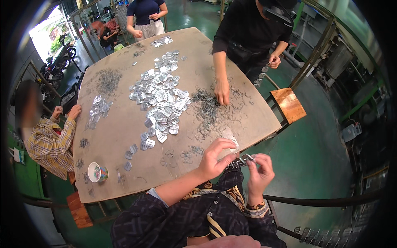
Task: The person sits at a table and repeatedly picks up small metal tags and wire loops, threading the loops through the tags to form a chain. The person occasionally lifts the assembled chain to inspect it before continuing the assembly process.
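My right hand pinches the end of a strip of small metal parts, just off the desk's near edge, above my lap. My left hand is beside it, curved, thumb and forefinger apart; I can't tell whether its hidden fingers grip the strip.

I take this step to be joining a piece onto the strip. The next move, I'd judge, calls for a firm pinch on the right and a precise left fingertip to press or thread the small part without tangling the rest.

The brown desk carries a heap of silvery plates down its middle, a dark pile of rings ahead of me, and a paper cup near the left corner. A co-worker in black reaches into the rings; one in plaid sits left, another stands at the far end. Around us: green floor, a wooden stool on the right, motorbikes by the bright doorway.
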`<action>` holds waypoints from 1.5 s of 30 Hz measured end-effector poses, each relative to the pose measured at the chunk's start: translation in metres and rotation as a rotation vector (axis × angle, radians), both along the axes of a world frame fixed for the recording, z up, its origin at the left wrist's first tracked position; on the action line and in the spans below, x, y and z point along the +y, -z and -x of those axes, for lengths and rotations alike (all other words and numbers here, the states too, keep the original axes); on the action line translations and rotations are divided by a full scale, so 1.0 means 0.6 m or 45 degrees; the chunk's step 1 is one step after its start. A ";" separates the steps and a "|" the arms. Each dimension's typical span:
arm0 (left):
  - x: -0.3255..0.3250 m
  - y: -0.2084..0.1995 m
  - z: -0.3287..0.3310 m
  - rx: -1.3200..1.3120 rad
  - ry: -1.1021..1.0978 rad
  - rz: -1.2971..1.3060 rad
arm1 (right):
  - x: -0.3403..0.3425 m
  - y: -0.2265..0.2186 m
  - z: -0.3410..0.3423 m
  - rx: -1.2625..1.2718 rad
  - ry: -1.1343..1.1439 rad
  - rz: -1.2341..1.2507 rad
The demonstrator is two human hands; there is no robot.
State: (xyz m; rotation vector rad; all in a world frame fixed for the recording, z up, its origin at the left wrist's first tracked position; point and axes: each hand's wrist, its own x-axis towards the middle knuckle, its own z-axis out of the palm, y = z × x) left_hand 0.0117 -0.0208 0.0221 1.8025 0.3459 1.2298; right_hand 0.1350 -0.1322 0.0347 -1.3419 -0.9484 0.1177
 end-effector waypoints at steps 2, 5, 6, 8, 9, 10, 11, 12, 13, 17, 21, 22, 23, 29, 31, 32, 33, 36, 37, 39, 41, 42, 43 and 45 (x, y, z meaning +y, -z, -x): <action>0.004 0.056 -0.009 0.103 -0.041 0.152 | -0.006 -0.016 -0.016 0.053 0.065 -0.068; 0.002 0.126 -0.010 0.271 -0.069 0.226 | -0.003 -0.064 -0.047 -0.060 0.168 -0.148; 0.002 0.146 -0.007 0.300 -0.098 0.177 | 0.001 -0.086 -0.058 -0.121 0.212 -0.183; 0.000 0.178 -0.012 0.344 -0.127 0.111 | 0.001 -0.128 -0.086 -0.190 0.295 -0.280; 0.000 0.189 -0.013 0.368 -0.145 0.094 | -0.003 -0.146 -0.098 -0.189 0.318 -0.347; 0.002 0.200 -0.013 0.385 -0.176 0.074 | -0.006 -0.165 -0.109 -0.209 0.361 -0.390; 0.003 0.210 -0.015 0.401 -0.170 0.082 | -0.013 -0.183 -0.120 -0.230 0.404 -0.430; -0.001 0.224 -0.015 0.423 -0.156 0.098 | -0.023 -0.198 -0.129 -0.250 0.453 -0.459; -0.004 0.229 -0.015 0.443 -0.134 0.107 | -0.036 -0.215 -0.136 -0.277 0.485 -0.502; 0.004 0.235 -0.012 0.470 -0.126 -0.095 | -0.085 -0.264 -0.154 -0.372 0.681 -0.572; -0.004 0.231 -0.009 0.471 -0.048 -0.022 | -0.145 -0.301 -0.180 -0.538 0.878 -0.605; -0.004 0.229 -0.007 0.494 -0.038 -0.049 | -0.164 -0.312 -0.184 -0.578 0.945 -0.600; -0.005 0.234 -0.012 0.471 -0.015 -0.053 | -0.183 -0.323 -0.186 -0.618 1.008 -0.595; 0.001 0.253 -0.010 0.437 -0.011 -0.099 | -0.289 -0.363 -0.197 -0.659 1.289 -0.596; 0.003 0.260 -0.009 0.425 -0.006 -0.084 | -0.332 -0.373 -0.196 -0.659 1.384 -0.562; 0.003 0.260 -0.007 0.419 -0.008 -0.078 | -0.351 -0.379 -0.196 -0.663 1.364 -0.609; 0.001 0.259 -0.010 0.418 0.004 -0.074 | -0.373 -0.390 -0.188 -0.678 1.415 -0.609; 0.004 0.259 -0.004 0.457 0.016 -0.065 | -0.429 -0.413 -0.190 -0.722 1.476 -0.677; 0.003 0.259 -0.005 0.456 0.021 -0.060 | -0.449 -0.422 -0.189 -0.733 1.486 -0.702; 0.000 0.260 -0.009 0.453 0.039 -0.079 | -0.489 -0.445 -0.179 -0.777 1.534 -0.752; 0.002 0.260 -0.008 0.460 0.025 -0.085 | -0.520 -0.465 -0.179 -0.794 1.617 -0.793; 0.002 0.260 -0.009 0.468 0.016 -0.079 | -0.536 -0.476 -0.178 -0.794 1.731 -0.742; 0.001 0.261 -0.009 0.476 0.007 -0.073 | -0.554 -0.486 -0.183 -0.813 1.752 -0.743; 0.003 0.262 -0.007 0.462 -0.007 -0.073 | -0.584 -0.506 -0.196 -0.815 1.786 -0.768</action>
